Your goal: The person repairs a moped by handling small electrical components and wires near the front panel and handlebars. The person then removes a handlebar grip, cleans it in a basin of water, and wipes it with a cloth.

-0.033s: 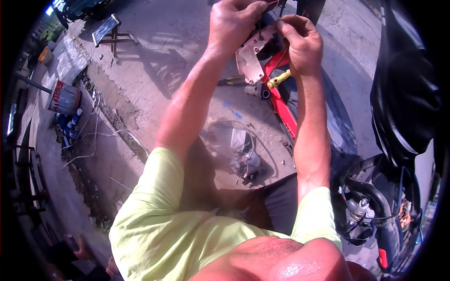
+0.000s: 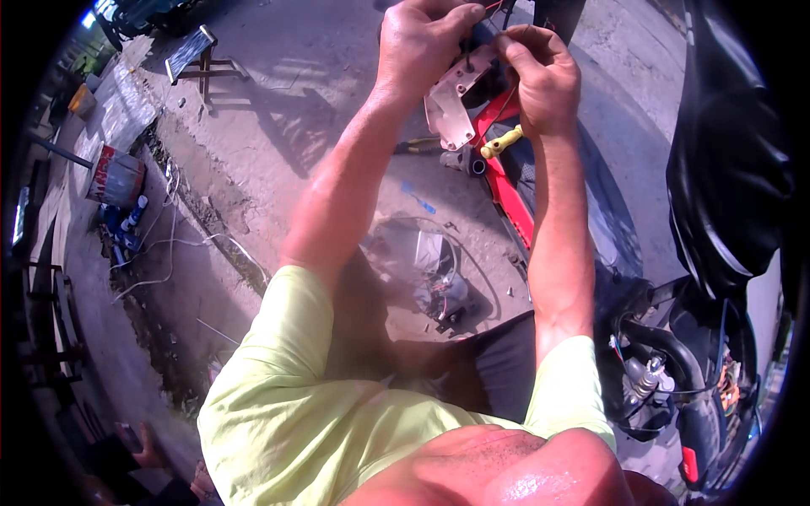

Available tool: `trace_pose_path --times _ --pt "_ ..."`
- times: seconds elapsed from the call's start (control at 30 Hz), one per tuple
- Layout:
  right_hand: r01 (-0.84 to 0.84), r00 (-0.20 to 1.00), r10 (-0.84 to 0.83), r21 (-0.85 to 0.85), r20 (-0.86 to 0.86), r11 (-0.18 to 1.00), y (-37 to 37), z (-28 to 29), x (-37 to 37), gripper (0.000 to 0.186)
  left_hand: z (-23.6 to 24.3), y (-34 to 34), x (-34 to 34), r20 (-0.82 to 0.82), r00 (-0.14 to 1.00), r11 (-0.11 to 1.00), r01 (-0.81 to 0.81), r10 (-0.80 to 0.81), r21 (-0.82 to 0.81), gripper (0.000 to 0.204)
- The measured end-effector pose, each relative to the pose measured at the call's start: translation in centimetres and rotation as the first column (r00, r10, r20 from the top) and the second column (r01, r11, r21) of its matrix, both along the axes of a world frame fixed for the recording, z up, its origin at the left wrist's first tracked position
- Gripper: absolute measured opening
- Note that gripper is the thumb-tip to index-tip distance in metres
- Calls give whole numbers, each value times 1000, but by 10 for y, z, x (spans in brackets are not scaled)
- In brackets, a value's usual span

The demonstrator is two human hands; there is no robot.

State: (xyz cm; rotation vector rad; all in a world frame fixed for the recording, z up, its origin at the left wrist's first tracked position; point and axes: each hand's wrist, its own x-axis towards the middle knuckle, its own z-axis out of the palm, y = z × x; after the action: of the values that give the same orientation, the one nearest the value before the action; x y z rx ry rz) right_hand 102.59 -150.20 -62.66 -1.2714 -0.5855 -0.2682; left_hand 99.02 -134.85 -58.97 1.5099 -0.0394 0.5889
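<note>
My left hand [image 2: 426, 42] is at the top centre, fingers closed around thin red and dark wires [image 2: 496, 8]. My right hand [image 2: 540, 84] is just right of it, thumb and finger pinched on a thin dark wire. Below and between them is a pale perforated plate [image 2: 451, 114] with dark parts behind it, partly hidden by my fingers. Under that lie a long red panel [image 2: 510, 202], a yellow-handled tool [image 2: 502, 142] and a dark cylindrical fitting [image 2: 472, 166], beside my right forearm.
A folding stool [image 2: 190, 59], a bucket [image 2: 114, 177], blue cans [image 2: 126, 223] and white cables are leftward. A bagged assembly [image 2: 439, 270] lies on the concrete. Vehicle parts with a shock absorber [image 2: 650, 379] and a black cover [image 2: 726, 143] are rightward. Another person's hand [image 2: 148, 451] shows lower left.
</note>
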Motion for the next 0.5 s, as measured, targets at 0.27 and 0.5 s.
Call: trace_pose_path --times 0.27,0.5 --pt "32 996 -27 60 -91 998 0 2 -1 13 -1 1 5 25 975 975 220 -219 -39 20" --pt "11 1000 -10 23 -27 1000 -5 3 3 13 -12 0 7 -16 949 948 312 -314 -69 18"
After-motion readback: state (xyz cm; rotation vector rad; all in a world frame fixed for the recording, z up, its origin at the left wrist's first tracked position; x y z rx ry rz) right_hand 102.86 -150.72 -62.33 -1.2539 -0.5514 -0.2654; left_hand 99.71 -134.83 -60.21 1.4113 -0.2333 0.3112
